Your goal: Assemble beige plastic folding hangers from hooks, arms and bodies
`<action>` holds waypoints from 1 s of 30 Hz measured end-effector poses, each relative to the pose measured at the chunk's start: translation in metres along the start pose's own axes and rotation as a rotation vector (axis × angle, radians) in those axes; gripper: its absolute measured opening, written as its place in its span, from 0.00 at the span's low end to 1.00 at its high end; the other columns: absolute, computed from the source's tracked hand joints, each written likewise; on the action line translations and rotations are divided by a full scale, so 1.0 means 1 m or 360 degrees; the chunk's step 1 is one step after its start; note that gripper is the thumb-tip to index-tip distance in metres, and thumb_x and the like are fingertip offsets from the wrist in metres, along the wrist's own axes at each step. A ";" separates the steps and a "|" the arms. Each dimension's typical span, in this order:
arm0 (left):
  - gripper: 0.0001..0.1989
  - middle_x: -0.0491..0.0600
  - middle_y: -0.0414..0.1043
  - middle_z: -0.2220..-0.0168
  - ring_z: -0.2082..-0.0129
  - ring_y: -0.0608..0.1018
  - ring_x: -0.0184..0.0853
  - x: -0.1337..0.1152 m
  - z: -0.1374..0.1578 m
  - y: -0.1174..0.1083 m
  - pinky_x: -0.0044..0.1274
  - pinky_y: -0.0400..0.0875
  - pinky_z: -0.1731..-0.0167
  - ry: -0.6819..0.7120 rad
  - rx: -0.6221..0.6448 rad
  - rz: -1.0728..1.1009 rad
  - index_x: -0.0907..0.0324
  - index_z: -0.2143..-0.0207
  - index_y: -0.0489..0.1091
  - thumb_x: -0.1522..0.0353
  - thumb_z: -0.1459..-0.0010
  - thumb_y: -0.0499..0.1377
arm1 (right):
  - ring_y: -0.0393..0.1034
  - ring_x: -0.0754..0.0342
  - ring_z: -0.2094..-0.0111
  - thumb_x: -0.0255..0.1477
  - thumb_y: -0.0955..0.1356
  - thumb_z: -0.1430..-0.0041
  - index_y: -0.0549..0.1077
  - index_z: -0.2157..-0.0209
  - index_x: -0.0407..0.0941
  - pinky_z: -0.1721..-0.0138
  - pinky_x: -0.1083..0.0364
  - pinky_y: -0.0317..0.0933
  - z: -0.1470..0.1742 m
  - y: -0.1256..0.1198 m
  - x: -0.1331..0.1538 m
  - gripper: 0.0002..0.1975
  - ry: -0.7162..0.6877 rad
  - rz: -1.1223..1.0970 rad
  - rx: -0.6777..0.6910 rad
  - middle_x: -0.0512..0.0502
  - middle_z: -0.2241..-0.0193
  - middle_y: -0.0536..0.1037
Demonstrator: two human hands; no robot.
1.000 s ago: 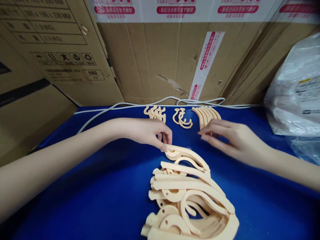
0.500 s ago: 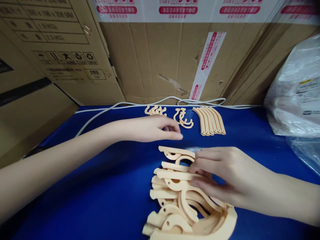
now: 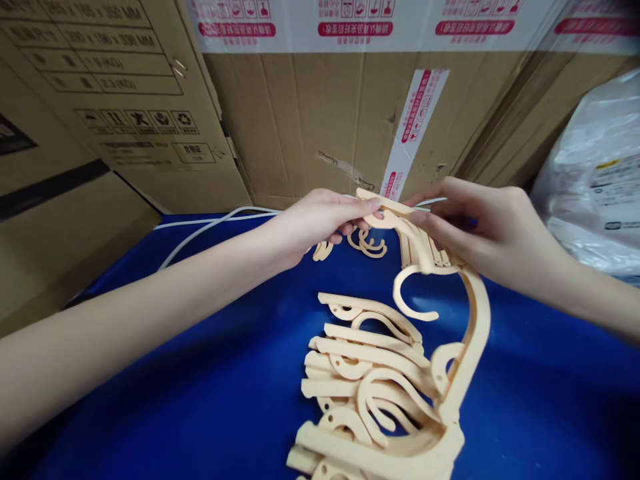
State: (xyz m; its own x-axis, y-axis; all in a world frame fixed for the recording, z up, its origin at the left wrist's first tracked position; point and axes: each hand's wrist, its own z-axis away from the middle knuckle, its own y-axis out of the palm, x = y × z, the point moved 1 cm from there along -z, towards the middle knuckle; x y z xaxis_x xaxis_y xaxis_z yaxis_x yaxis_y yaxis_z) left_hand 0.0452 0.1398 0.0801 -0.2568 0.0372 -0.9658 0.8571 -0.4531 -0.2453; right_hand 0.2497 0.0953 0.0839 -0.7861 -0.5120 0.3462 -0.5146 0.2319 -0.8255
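Both of my hands hold a beige plastic folding hanger (image 3: 479,320) above the blue surface. My left hand (image 3: 320,223) pinches the tip of one of its arms between thumb and fingers. My right hand (image 3: 483,217) grips that same arm further along, near the hinge. From the middle of the hanger its curved hook dangles, and the other arm bends down toward me. Below lies a pile of folded hangers (image 3: 370,337), side by side with their hooks overlapping. The lower arm of the held hanger comes down at the right side of this pile, and I cannot tell whether they touch.
Loose hooks (image 3: 373,247) and a row of curved hanger arms (image 3: 407,253) lie behind my hands, partly covered. A white cable (image 3: 200,243) runs along the back. Cardboard boxes (image 3: 300,120) wall off the rear and left. A clear plastic bag (image 3: 595,180) stands at right.
My right hand has lifted a hanger off the pile, up and away from me. My left hand has risen slightly and taken hold of its arm tip. The hanger now hangs partly unfolded.
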 end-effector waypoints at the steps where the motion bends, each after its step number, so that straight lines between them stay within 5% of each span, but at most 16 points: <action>1: 0.16 0.41 0.59 0.80 0.81 0.60 0.23 -0.003 -0.001 0.003 0.19 0.50 0.79 0.0055 -0.0045 -0.0048 0.63 0.74 0.71 0.63 0.36 0.56 | 0.63 0.56 0.81 0.40 0.63 0.36 0.74 0.57 0.45 0.77 0.56 0.52 -0.003 0.000 -0.002 0.16 -0.0086 0.0244 -0.0027 0.49 0.79 0.75; 5: 0.22 0.40 0.55 0.82 0.82 0.57 0.23 -0.018 -0.009 0.012 0.20 0.51 0.77 0.0246 -0.0112 -0.0273 0.61 0.80 0.60 0.66 0.31 0.47 | 0.63 0.54 0.81 0.42 0.55 0.32 0.74 0.61 0.44 0.78 0.56 0.42 -0.016 0.005 -0.004 0.22 -0.0199 0.0914 -0.0104 0.46 0.79 0.73; 8: 0.22 0.40 0.52 0.82 0.81 0.57 0.25 -0.023 -0.013 0.011 0.22 0.51 0.75 0.0510 -0.0210 -0.0661 0.59 0.80 0.58 0.66 0.30 0.46 | 0.60 0.54 0.83 0.39 0.53 0.31 0.72 0.66 0.43 0.78 0.55 0.40 -0.024 0.008 -0.003 0.23 -0.0209 0.0938 -0.0027 0.46 0.82 0.69; 12: 0.21 0.43 0.55 0.80 0.77 0.62 0.30 -0.020 -0.011 0.005 0.24 0.50 0.72 0.0678 -0.0307 -0.1248 0.59 0.77 0.63 0.63 0.31 0.45 | 0.58 0.57 0.84 0.37 0.57 0.33 0.70 0.75 0.44 0.77 0.56 0.50 -0.029 0.007 -0.008 0.20 -0.0152 0.0177 0.0256 0.49 0.85 0.67; 15: 0.20 0.44 0.59 0.78 0.74 0.65 0.32 -0.013 -0.010 -0.008 0.24 0.51 0.71 0.0676 -0.0371 -0.1448 0.58 0.73 0.65 0.61 0.31 0.44 | 0.58 0.59 0.84 0.34 0.59 0.36 0.73 0.72 0.43 0.79 0.57 0.52 -0.033 0.002 -0.018 0.16 0.0188 -0.0523 0.0419 0.51 0.86 0.68; 18: 0.20 0.44 0.59 0.77 0.75 0.65 0.32 0.000 -0.020 -0.031 0.24 0.53 0.72 0.0576 -0.0288 -0.1465 0.58 0.75 0.63 0.62 0.32 0.43 | 0.54 0.61 0.85 0.29 0.60 0.37 0.76 0.68 0.40 0.82 0.59 0.45 -0.036 -0.005 -0.026 0.14 0.0631 -0.1110 0.0251 0.53 0.87 0.65; 22: 0.19 0.46 0.63 0.78 0.76 0.67 0.33 0.026 -0.037 -0.066 0.24 0.55 0.73 0.0062 0.0036 -0.1574 0.58 0.77 0.63 0.62 0.35 0.45 | 0.49 0.63 0.85 0.24 0.59 0.36 0.77 0.67 0.38 0.83 0.59 0.41 -0.038 -0.011 -0.028 0.15 0.1022 -0.1413 0.0005 0.53 0.88 0.61; 27: 0.13 0.48 0.72 0.71 0.72 0.70 0.34 0.037 -0.036 -0.074 0.24 0.54 0.73 0.0052 -0.0286 -0.1681 0.58 0.64 0.68 0.57 0.42 0.56 | 0.47 0.64 0.85 0.22 0.56 0.35 0.76 0.68 0.38 0.84 0.60 0.40 -0.038 -0.009 -0.030 0.18 0.1094 -0.1642 -0.0064 0.54 0.84 0.61; 30: 0.20 0.50 0.74 0.64 0.67 0.72 0.34 0.029 -0.026 -0.056 0.23 0.58 0.70 0.0269 -0.0349 -0.1325 0.60 0.57 0.69 0.53 0.40 0.54 | 0.50 0.64 0.85 0.23 0.56 0.34 0.72 0.65 0.40 0.84 0.61 0.43 -0.037 -0.005 -0.034 0.14 0.1163 -0.1705 -0.0305 0.54 0.83 0.65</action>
State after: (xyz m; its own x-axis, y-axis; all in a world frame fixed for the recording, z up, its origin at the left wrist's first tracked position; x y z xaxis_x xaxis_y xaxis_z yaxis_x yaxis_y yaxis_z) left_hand 0.0020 0.1896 0.0638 -0.7821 0.4189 -0.4613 0.4919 -0.0395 -0.8698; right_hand 0.2661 0.1424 0.0927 0.0690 0.0352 0.9970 -0.9886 0.1367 0.0636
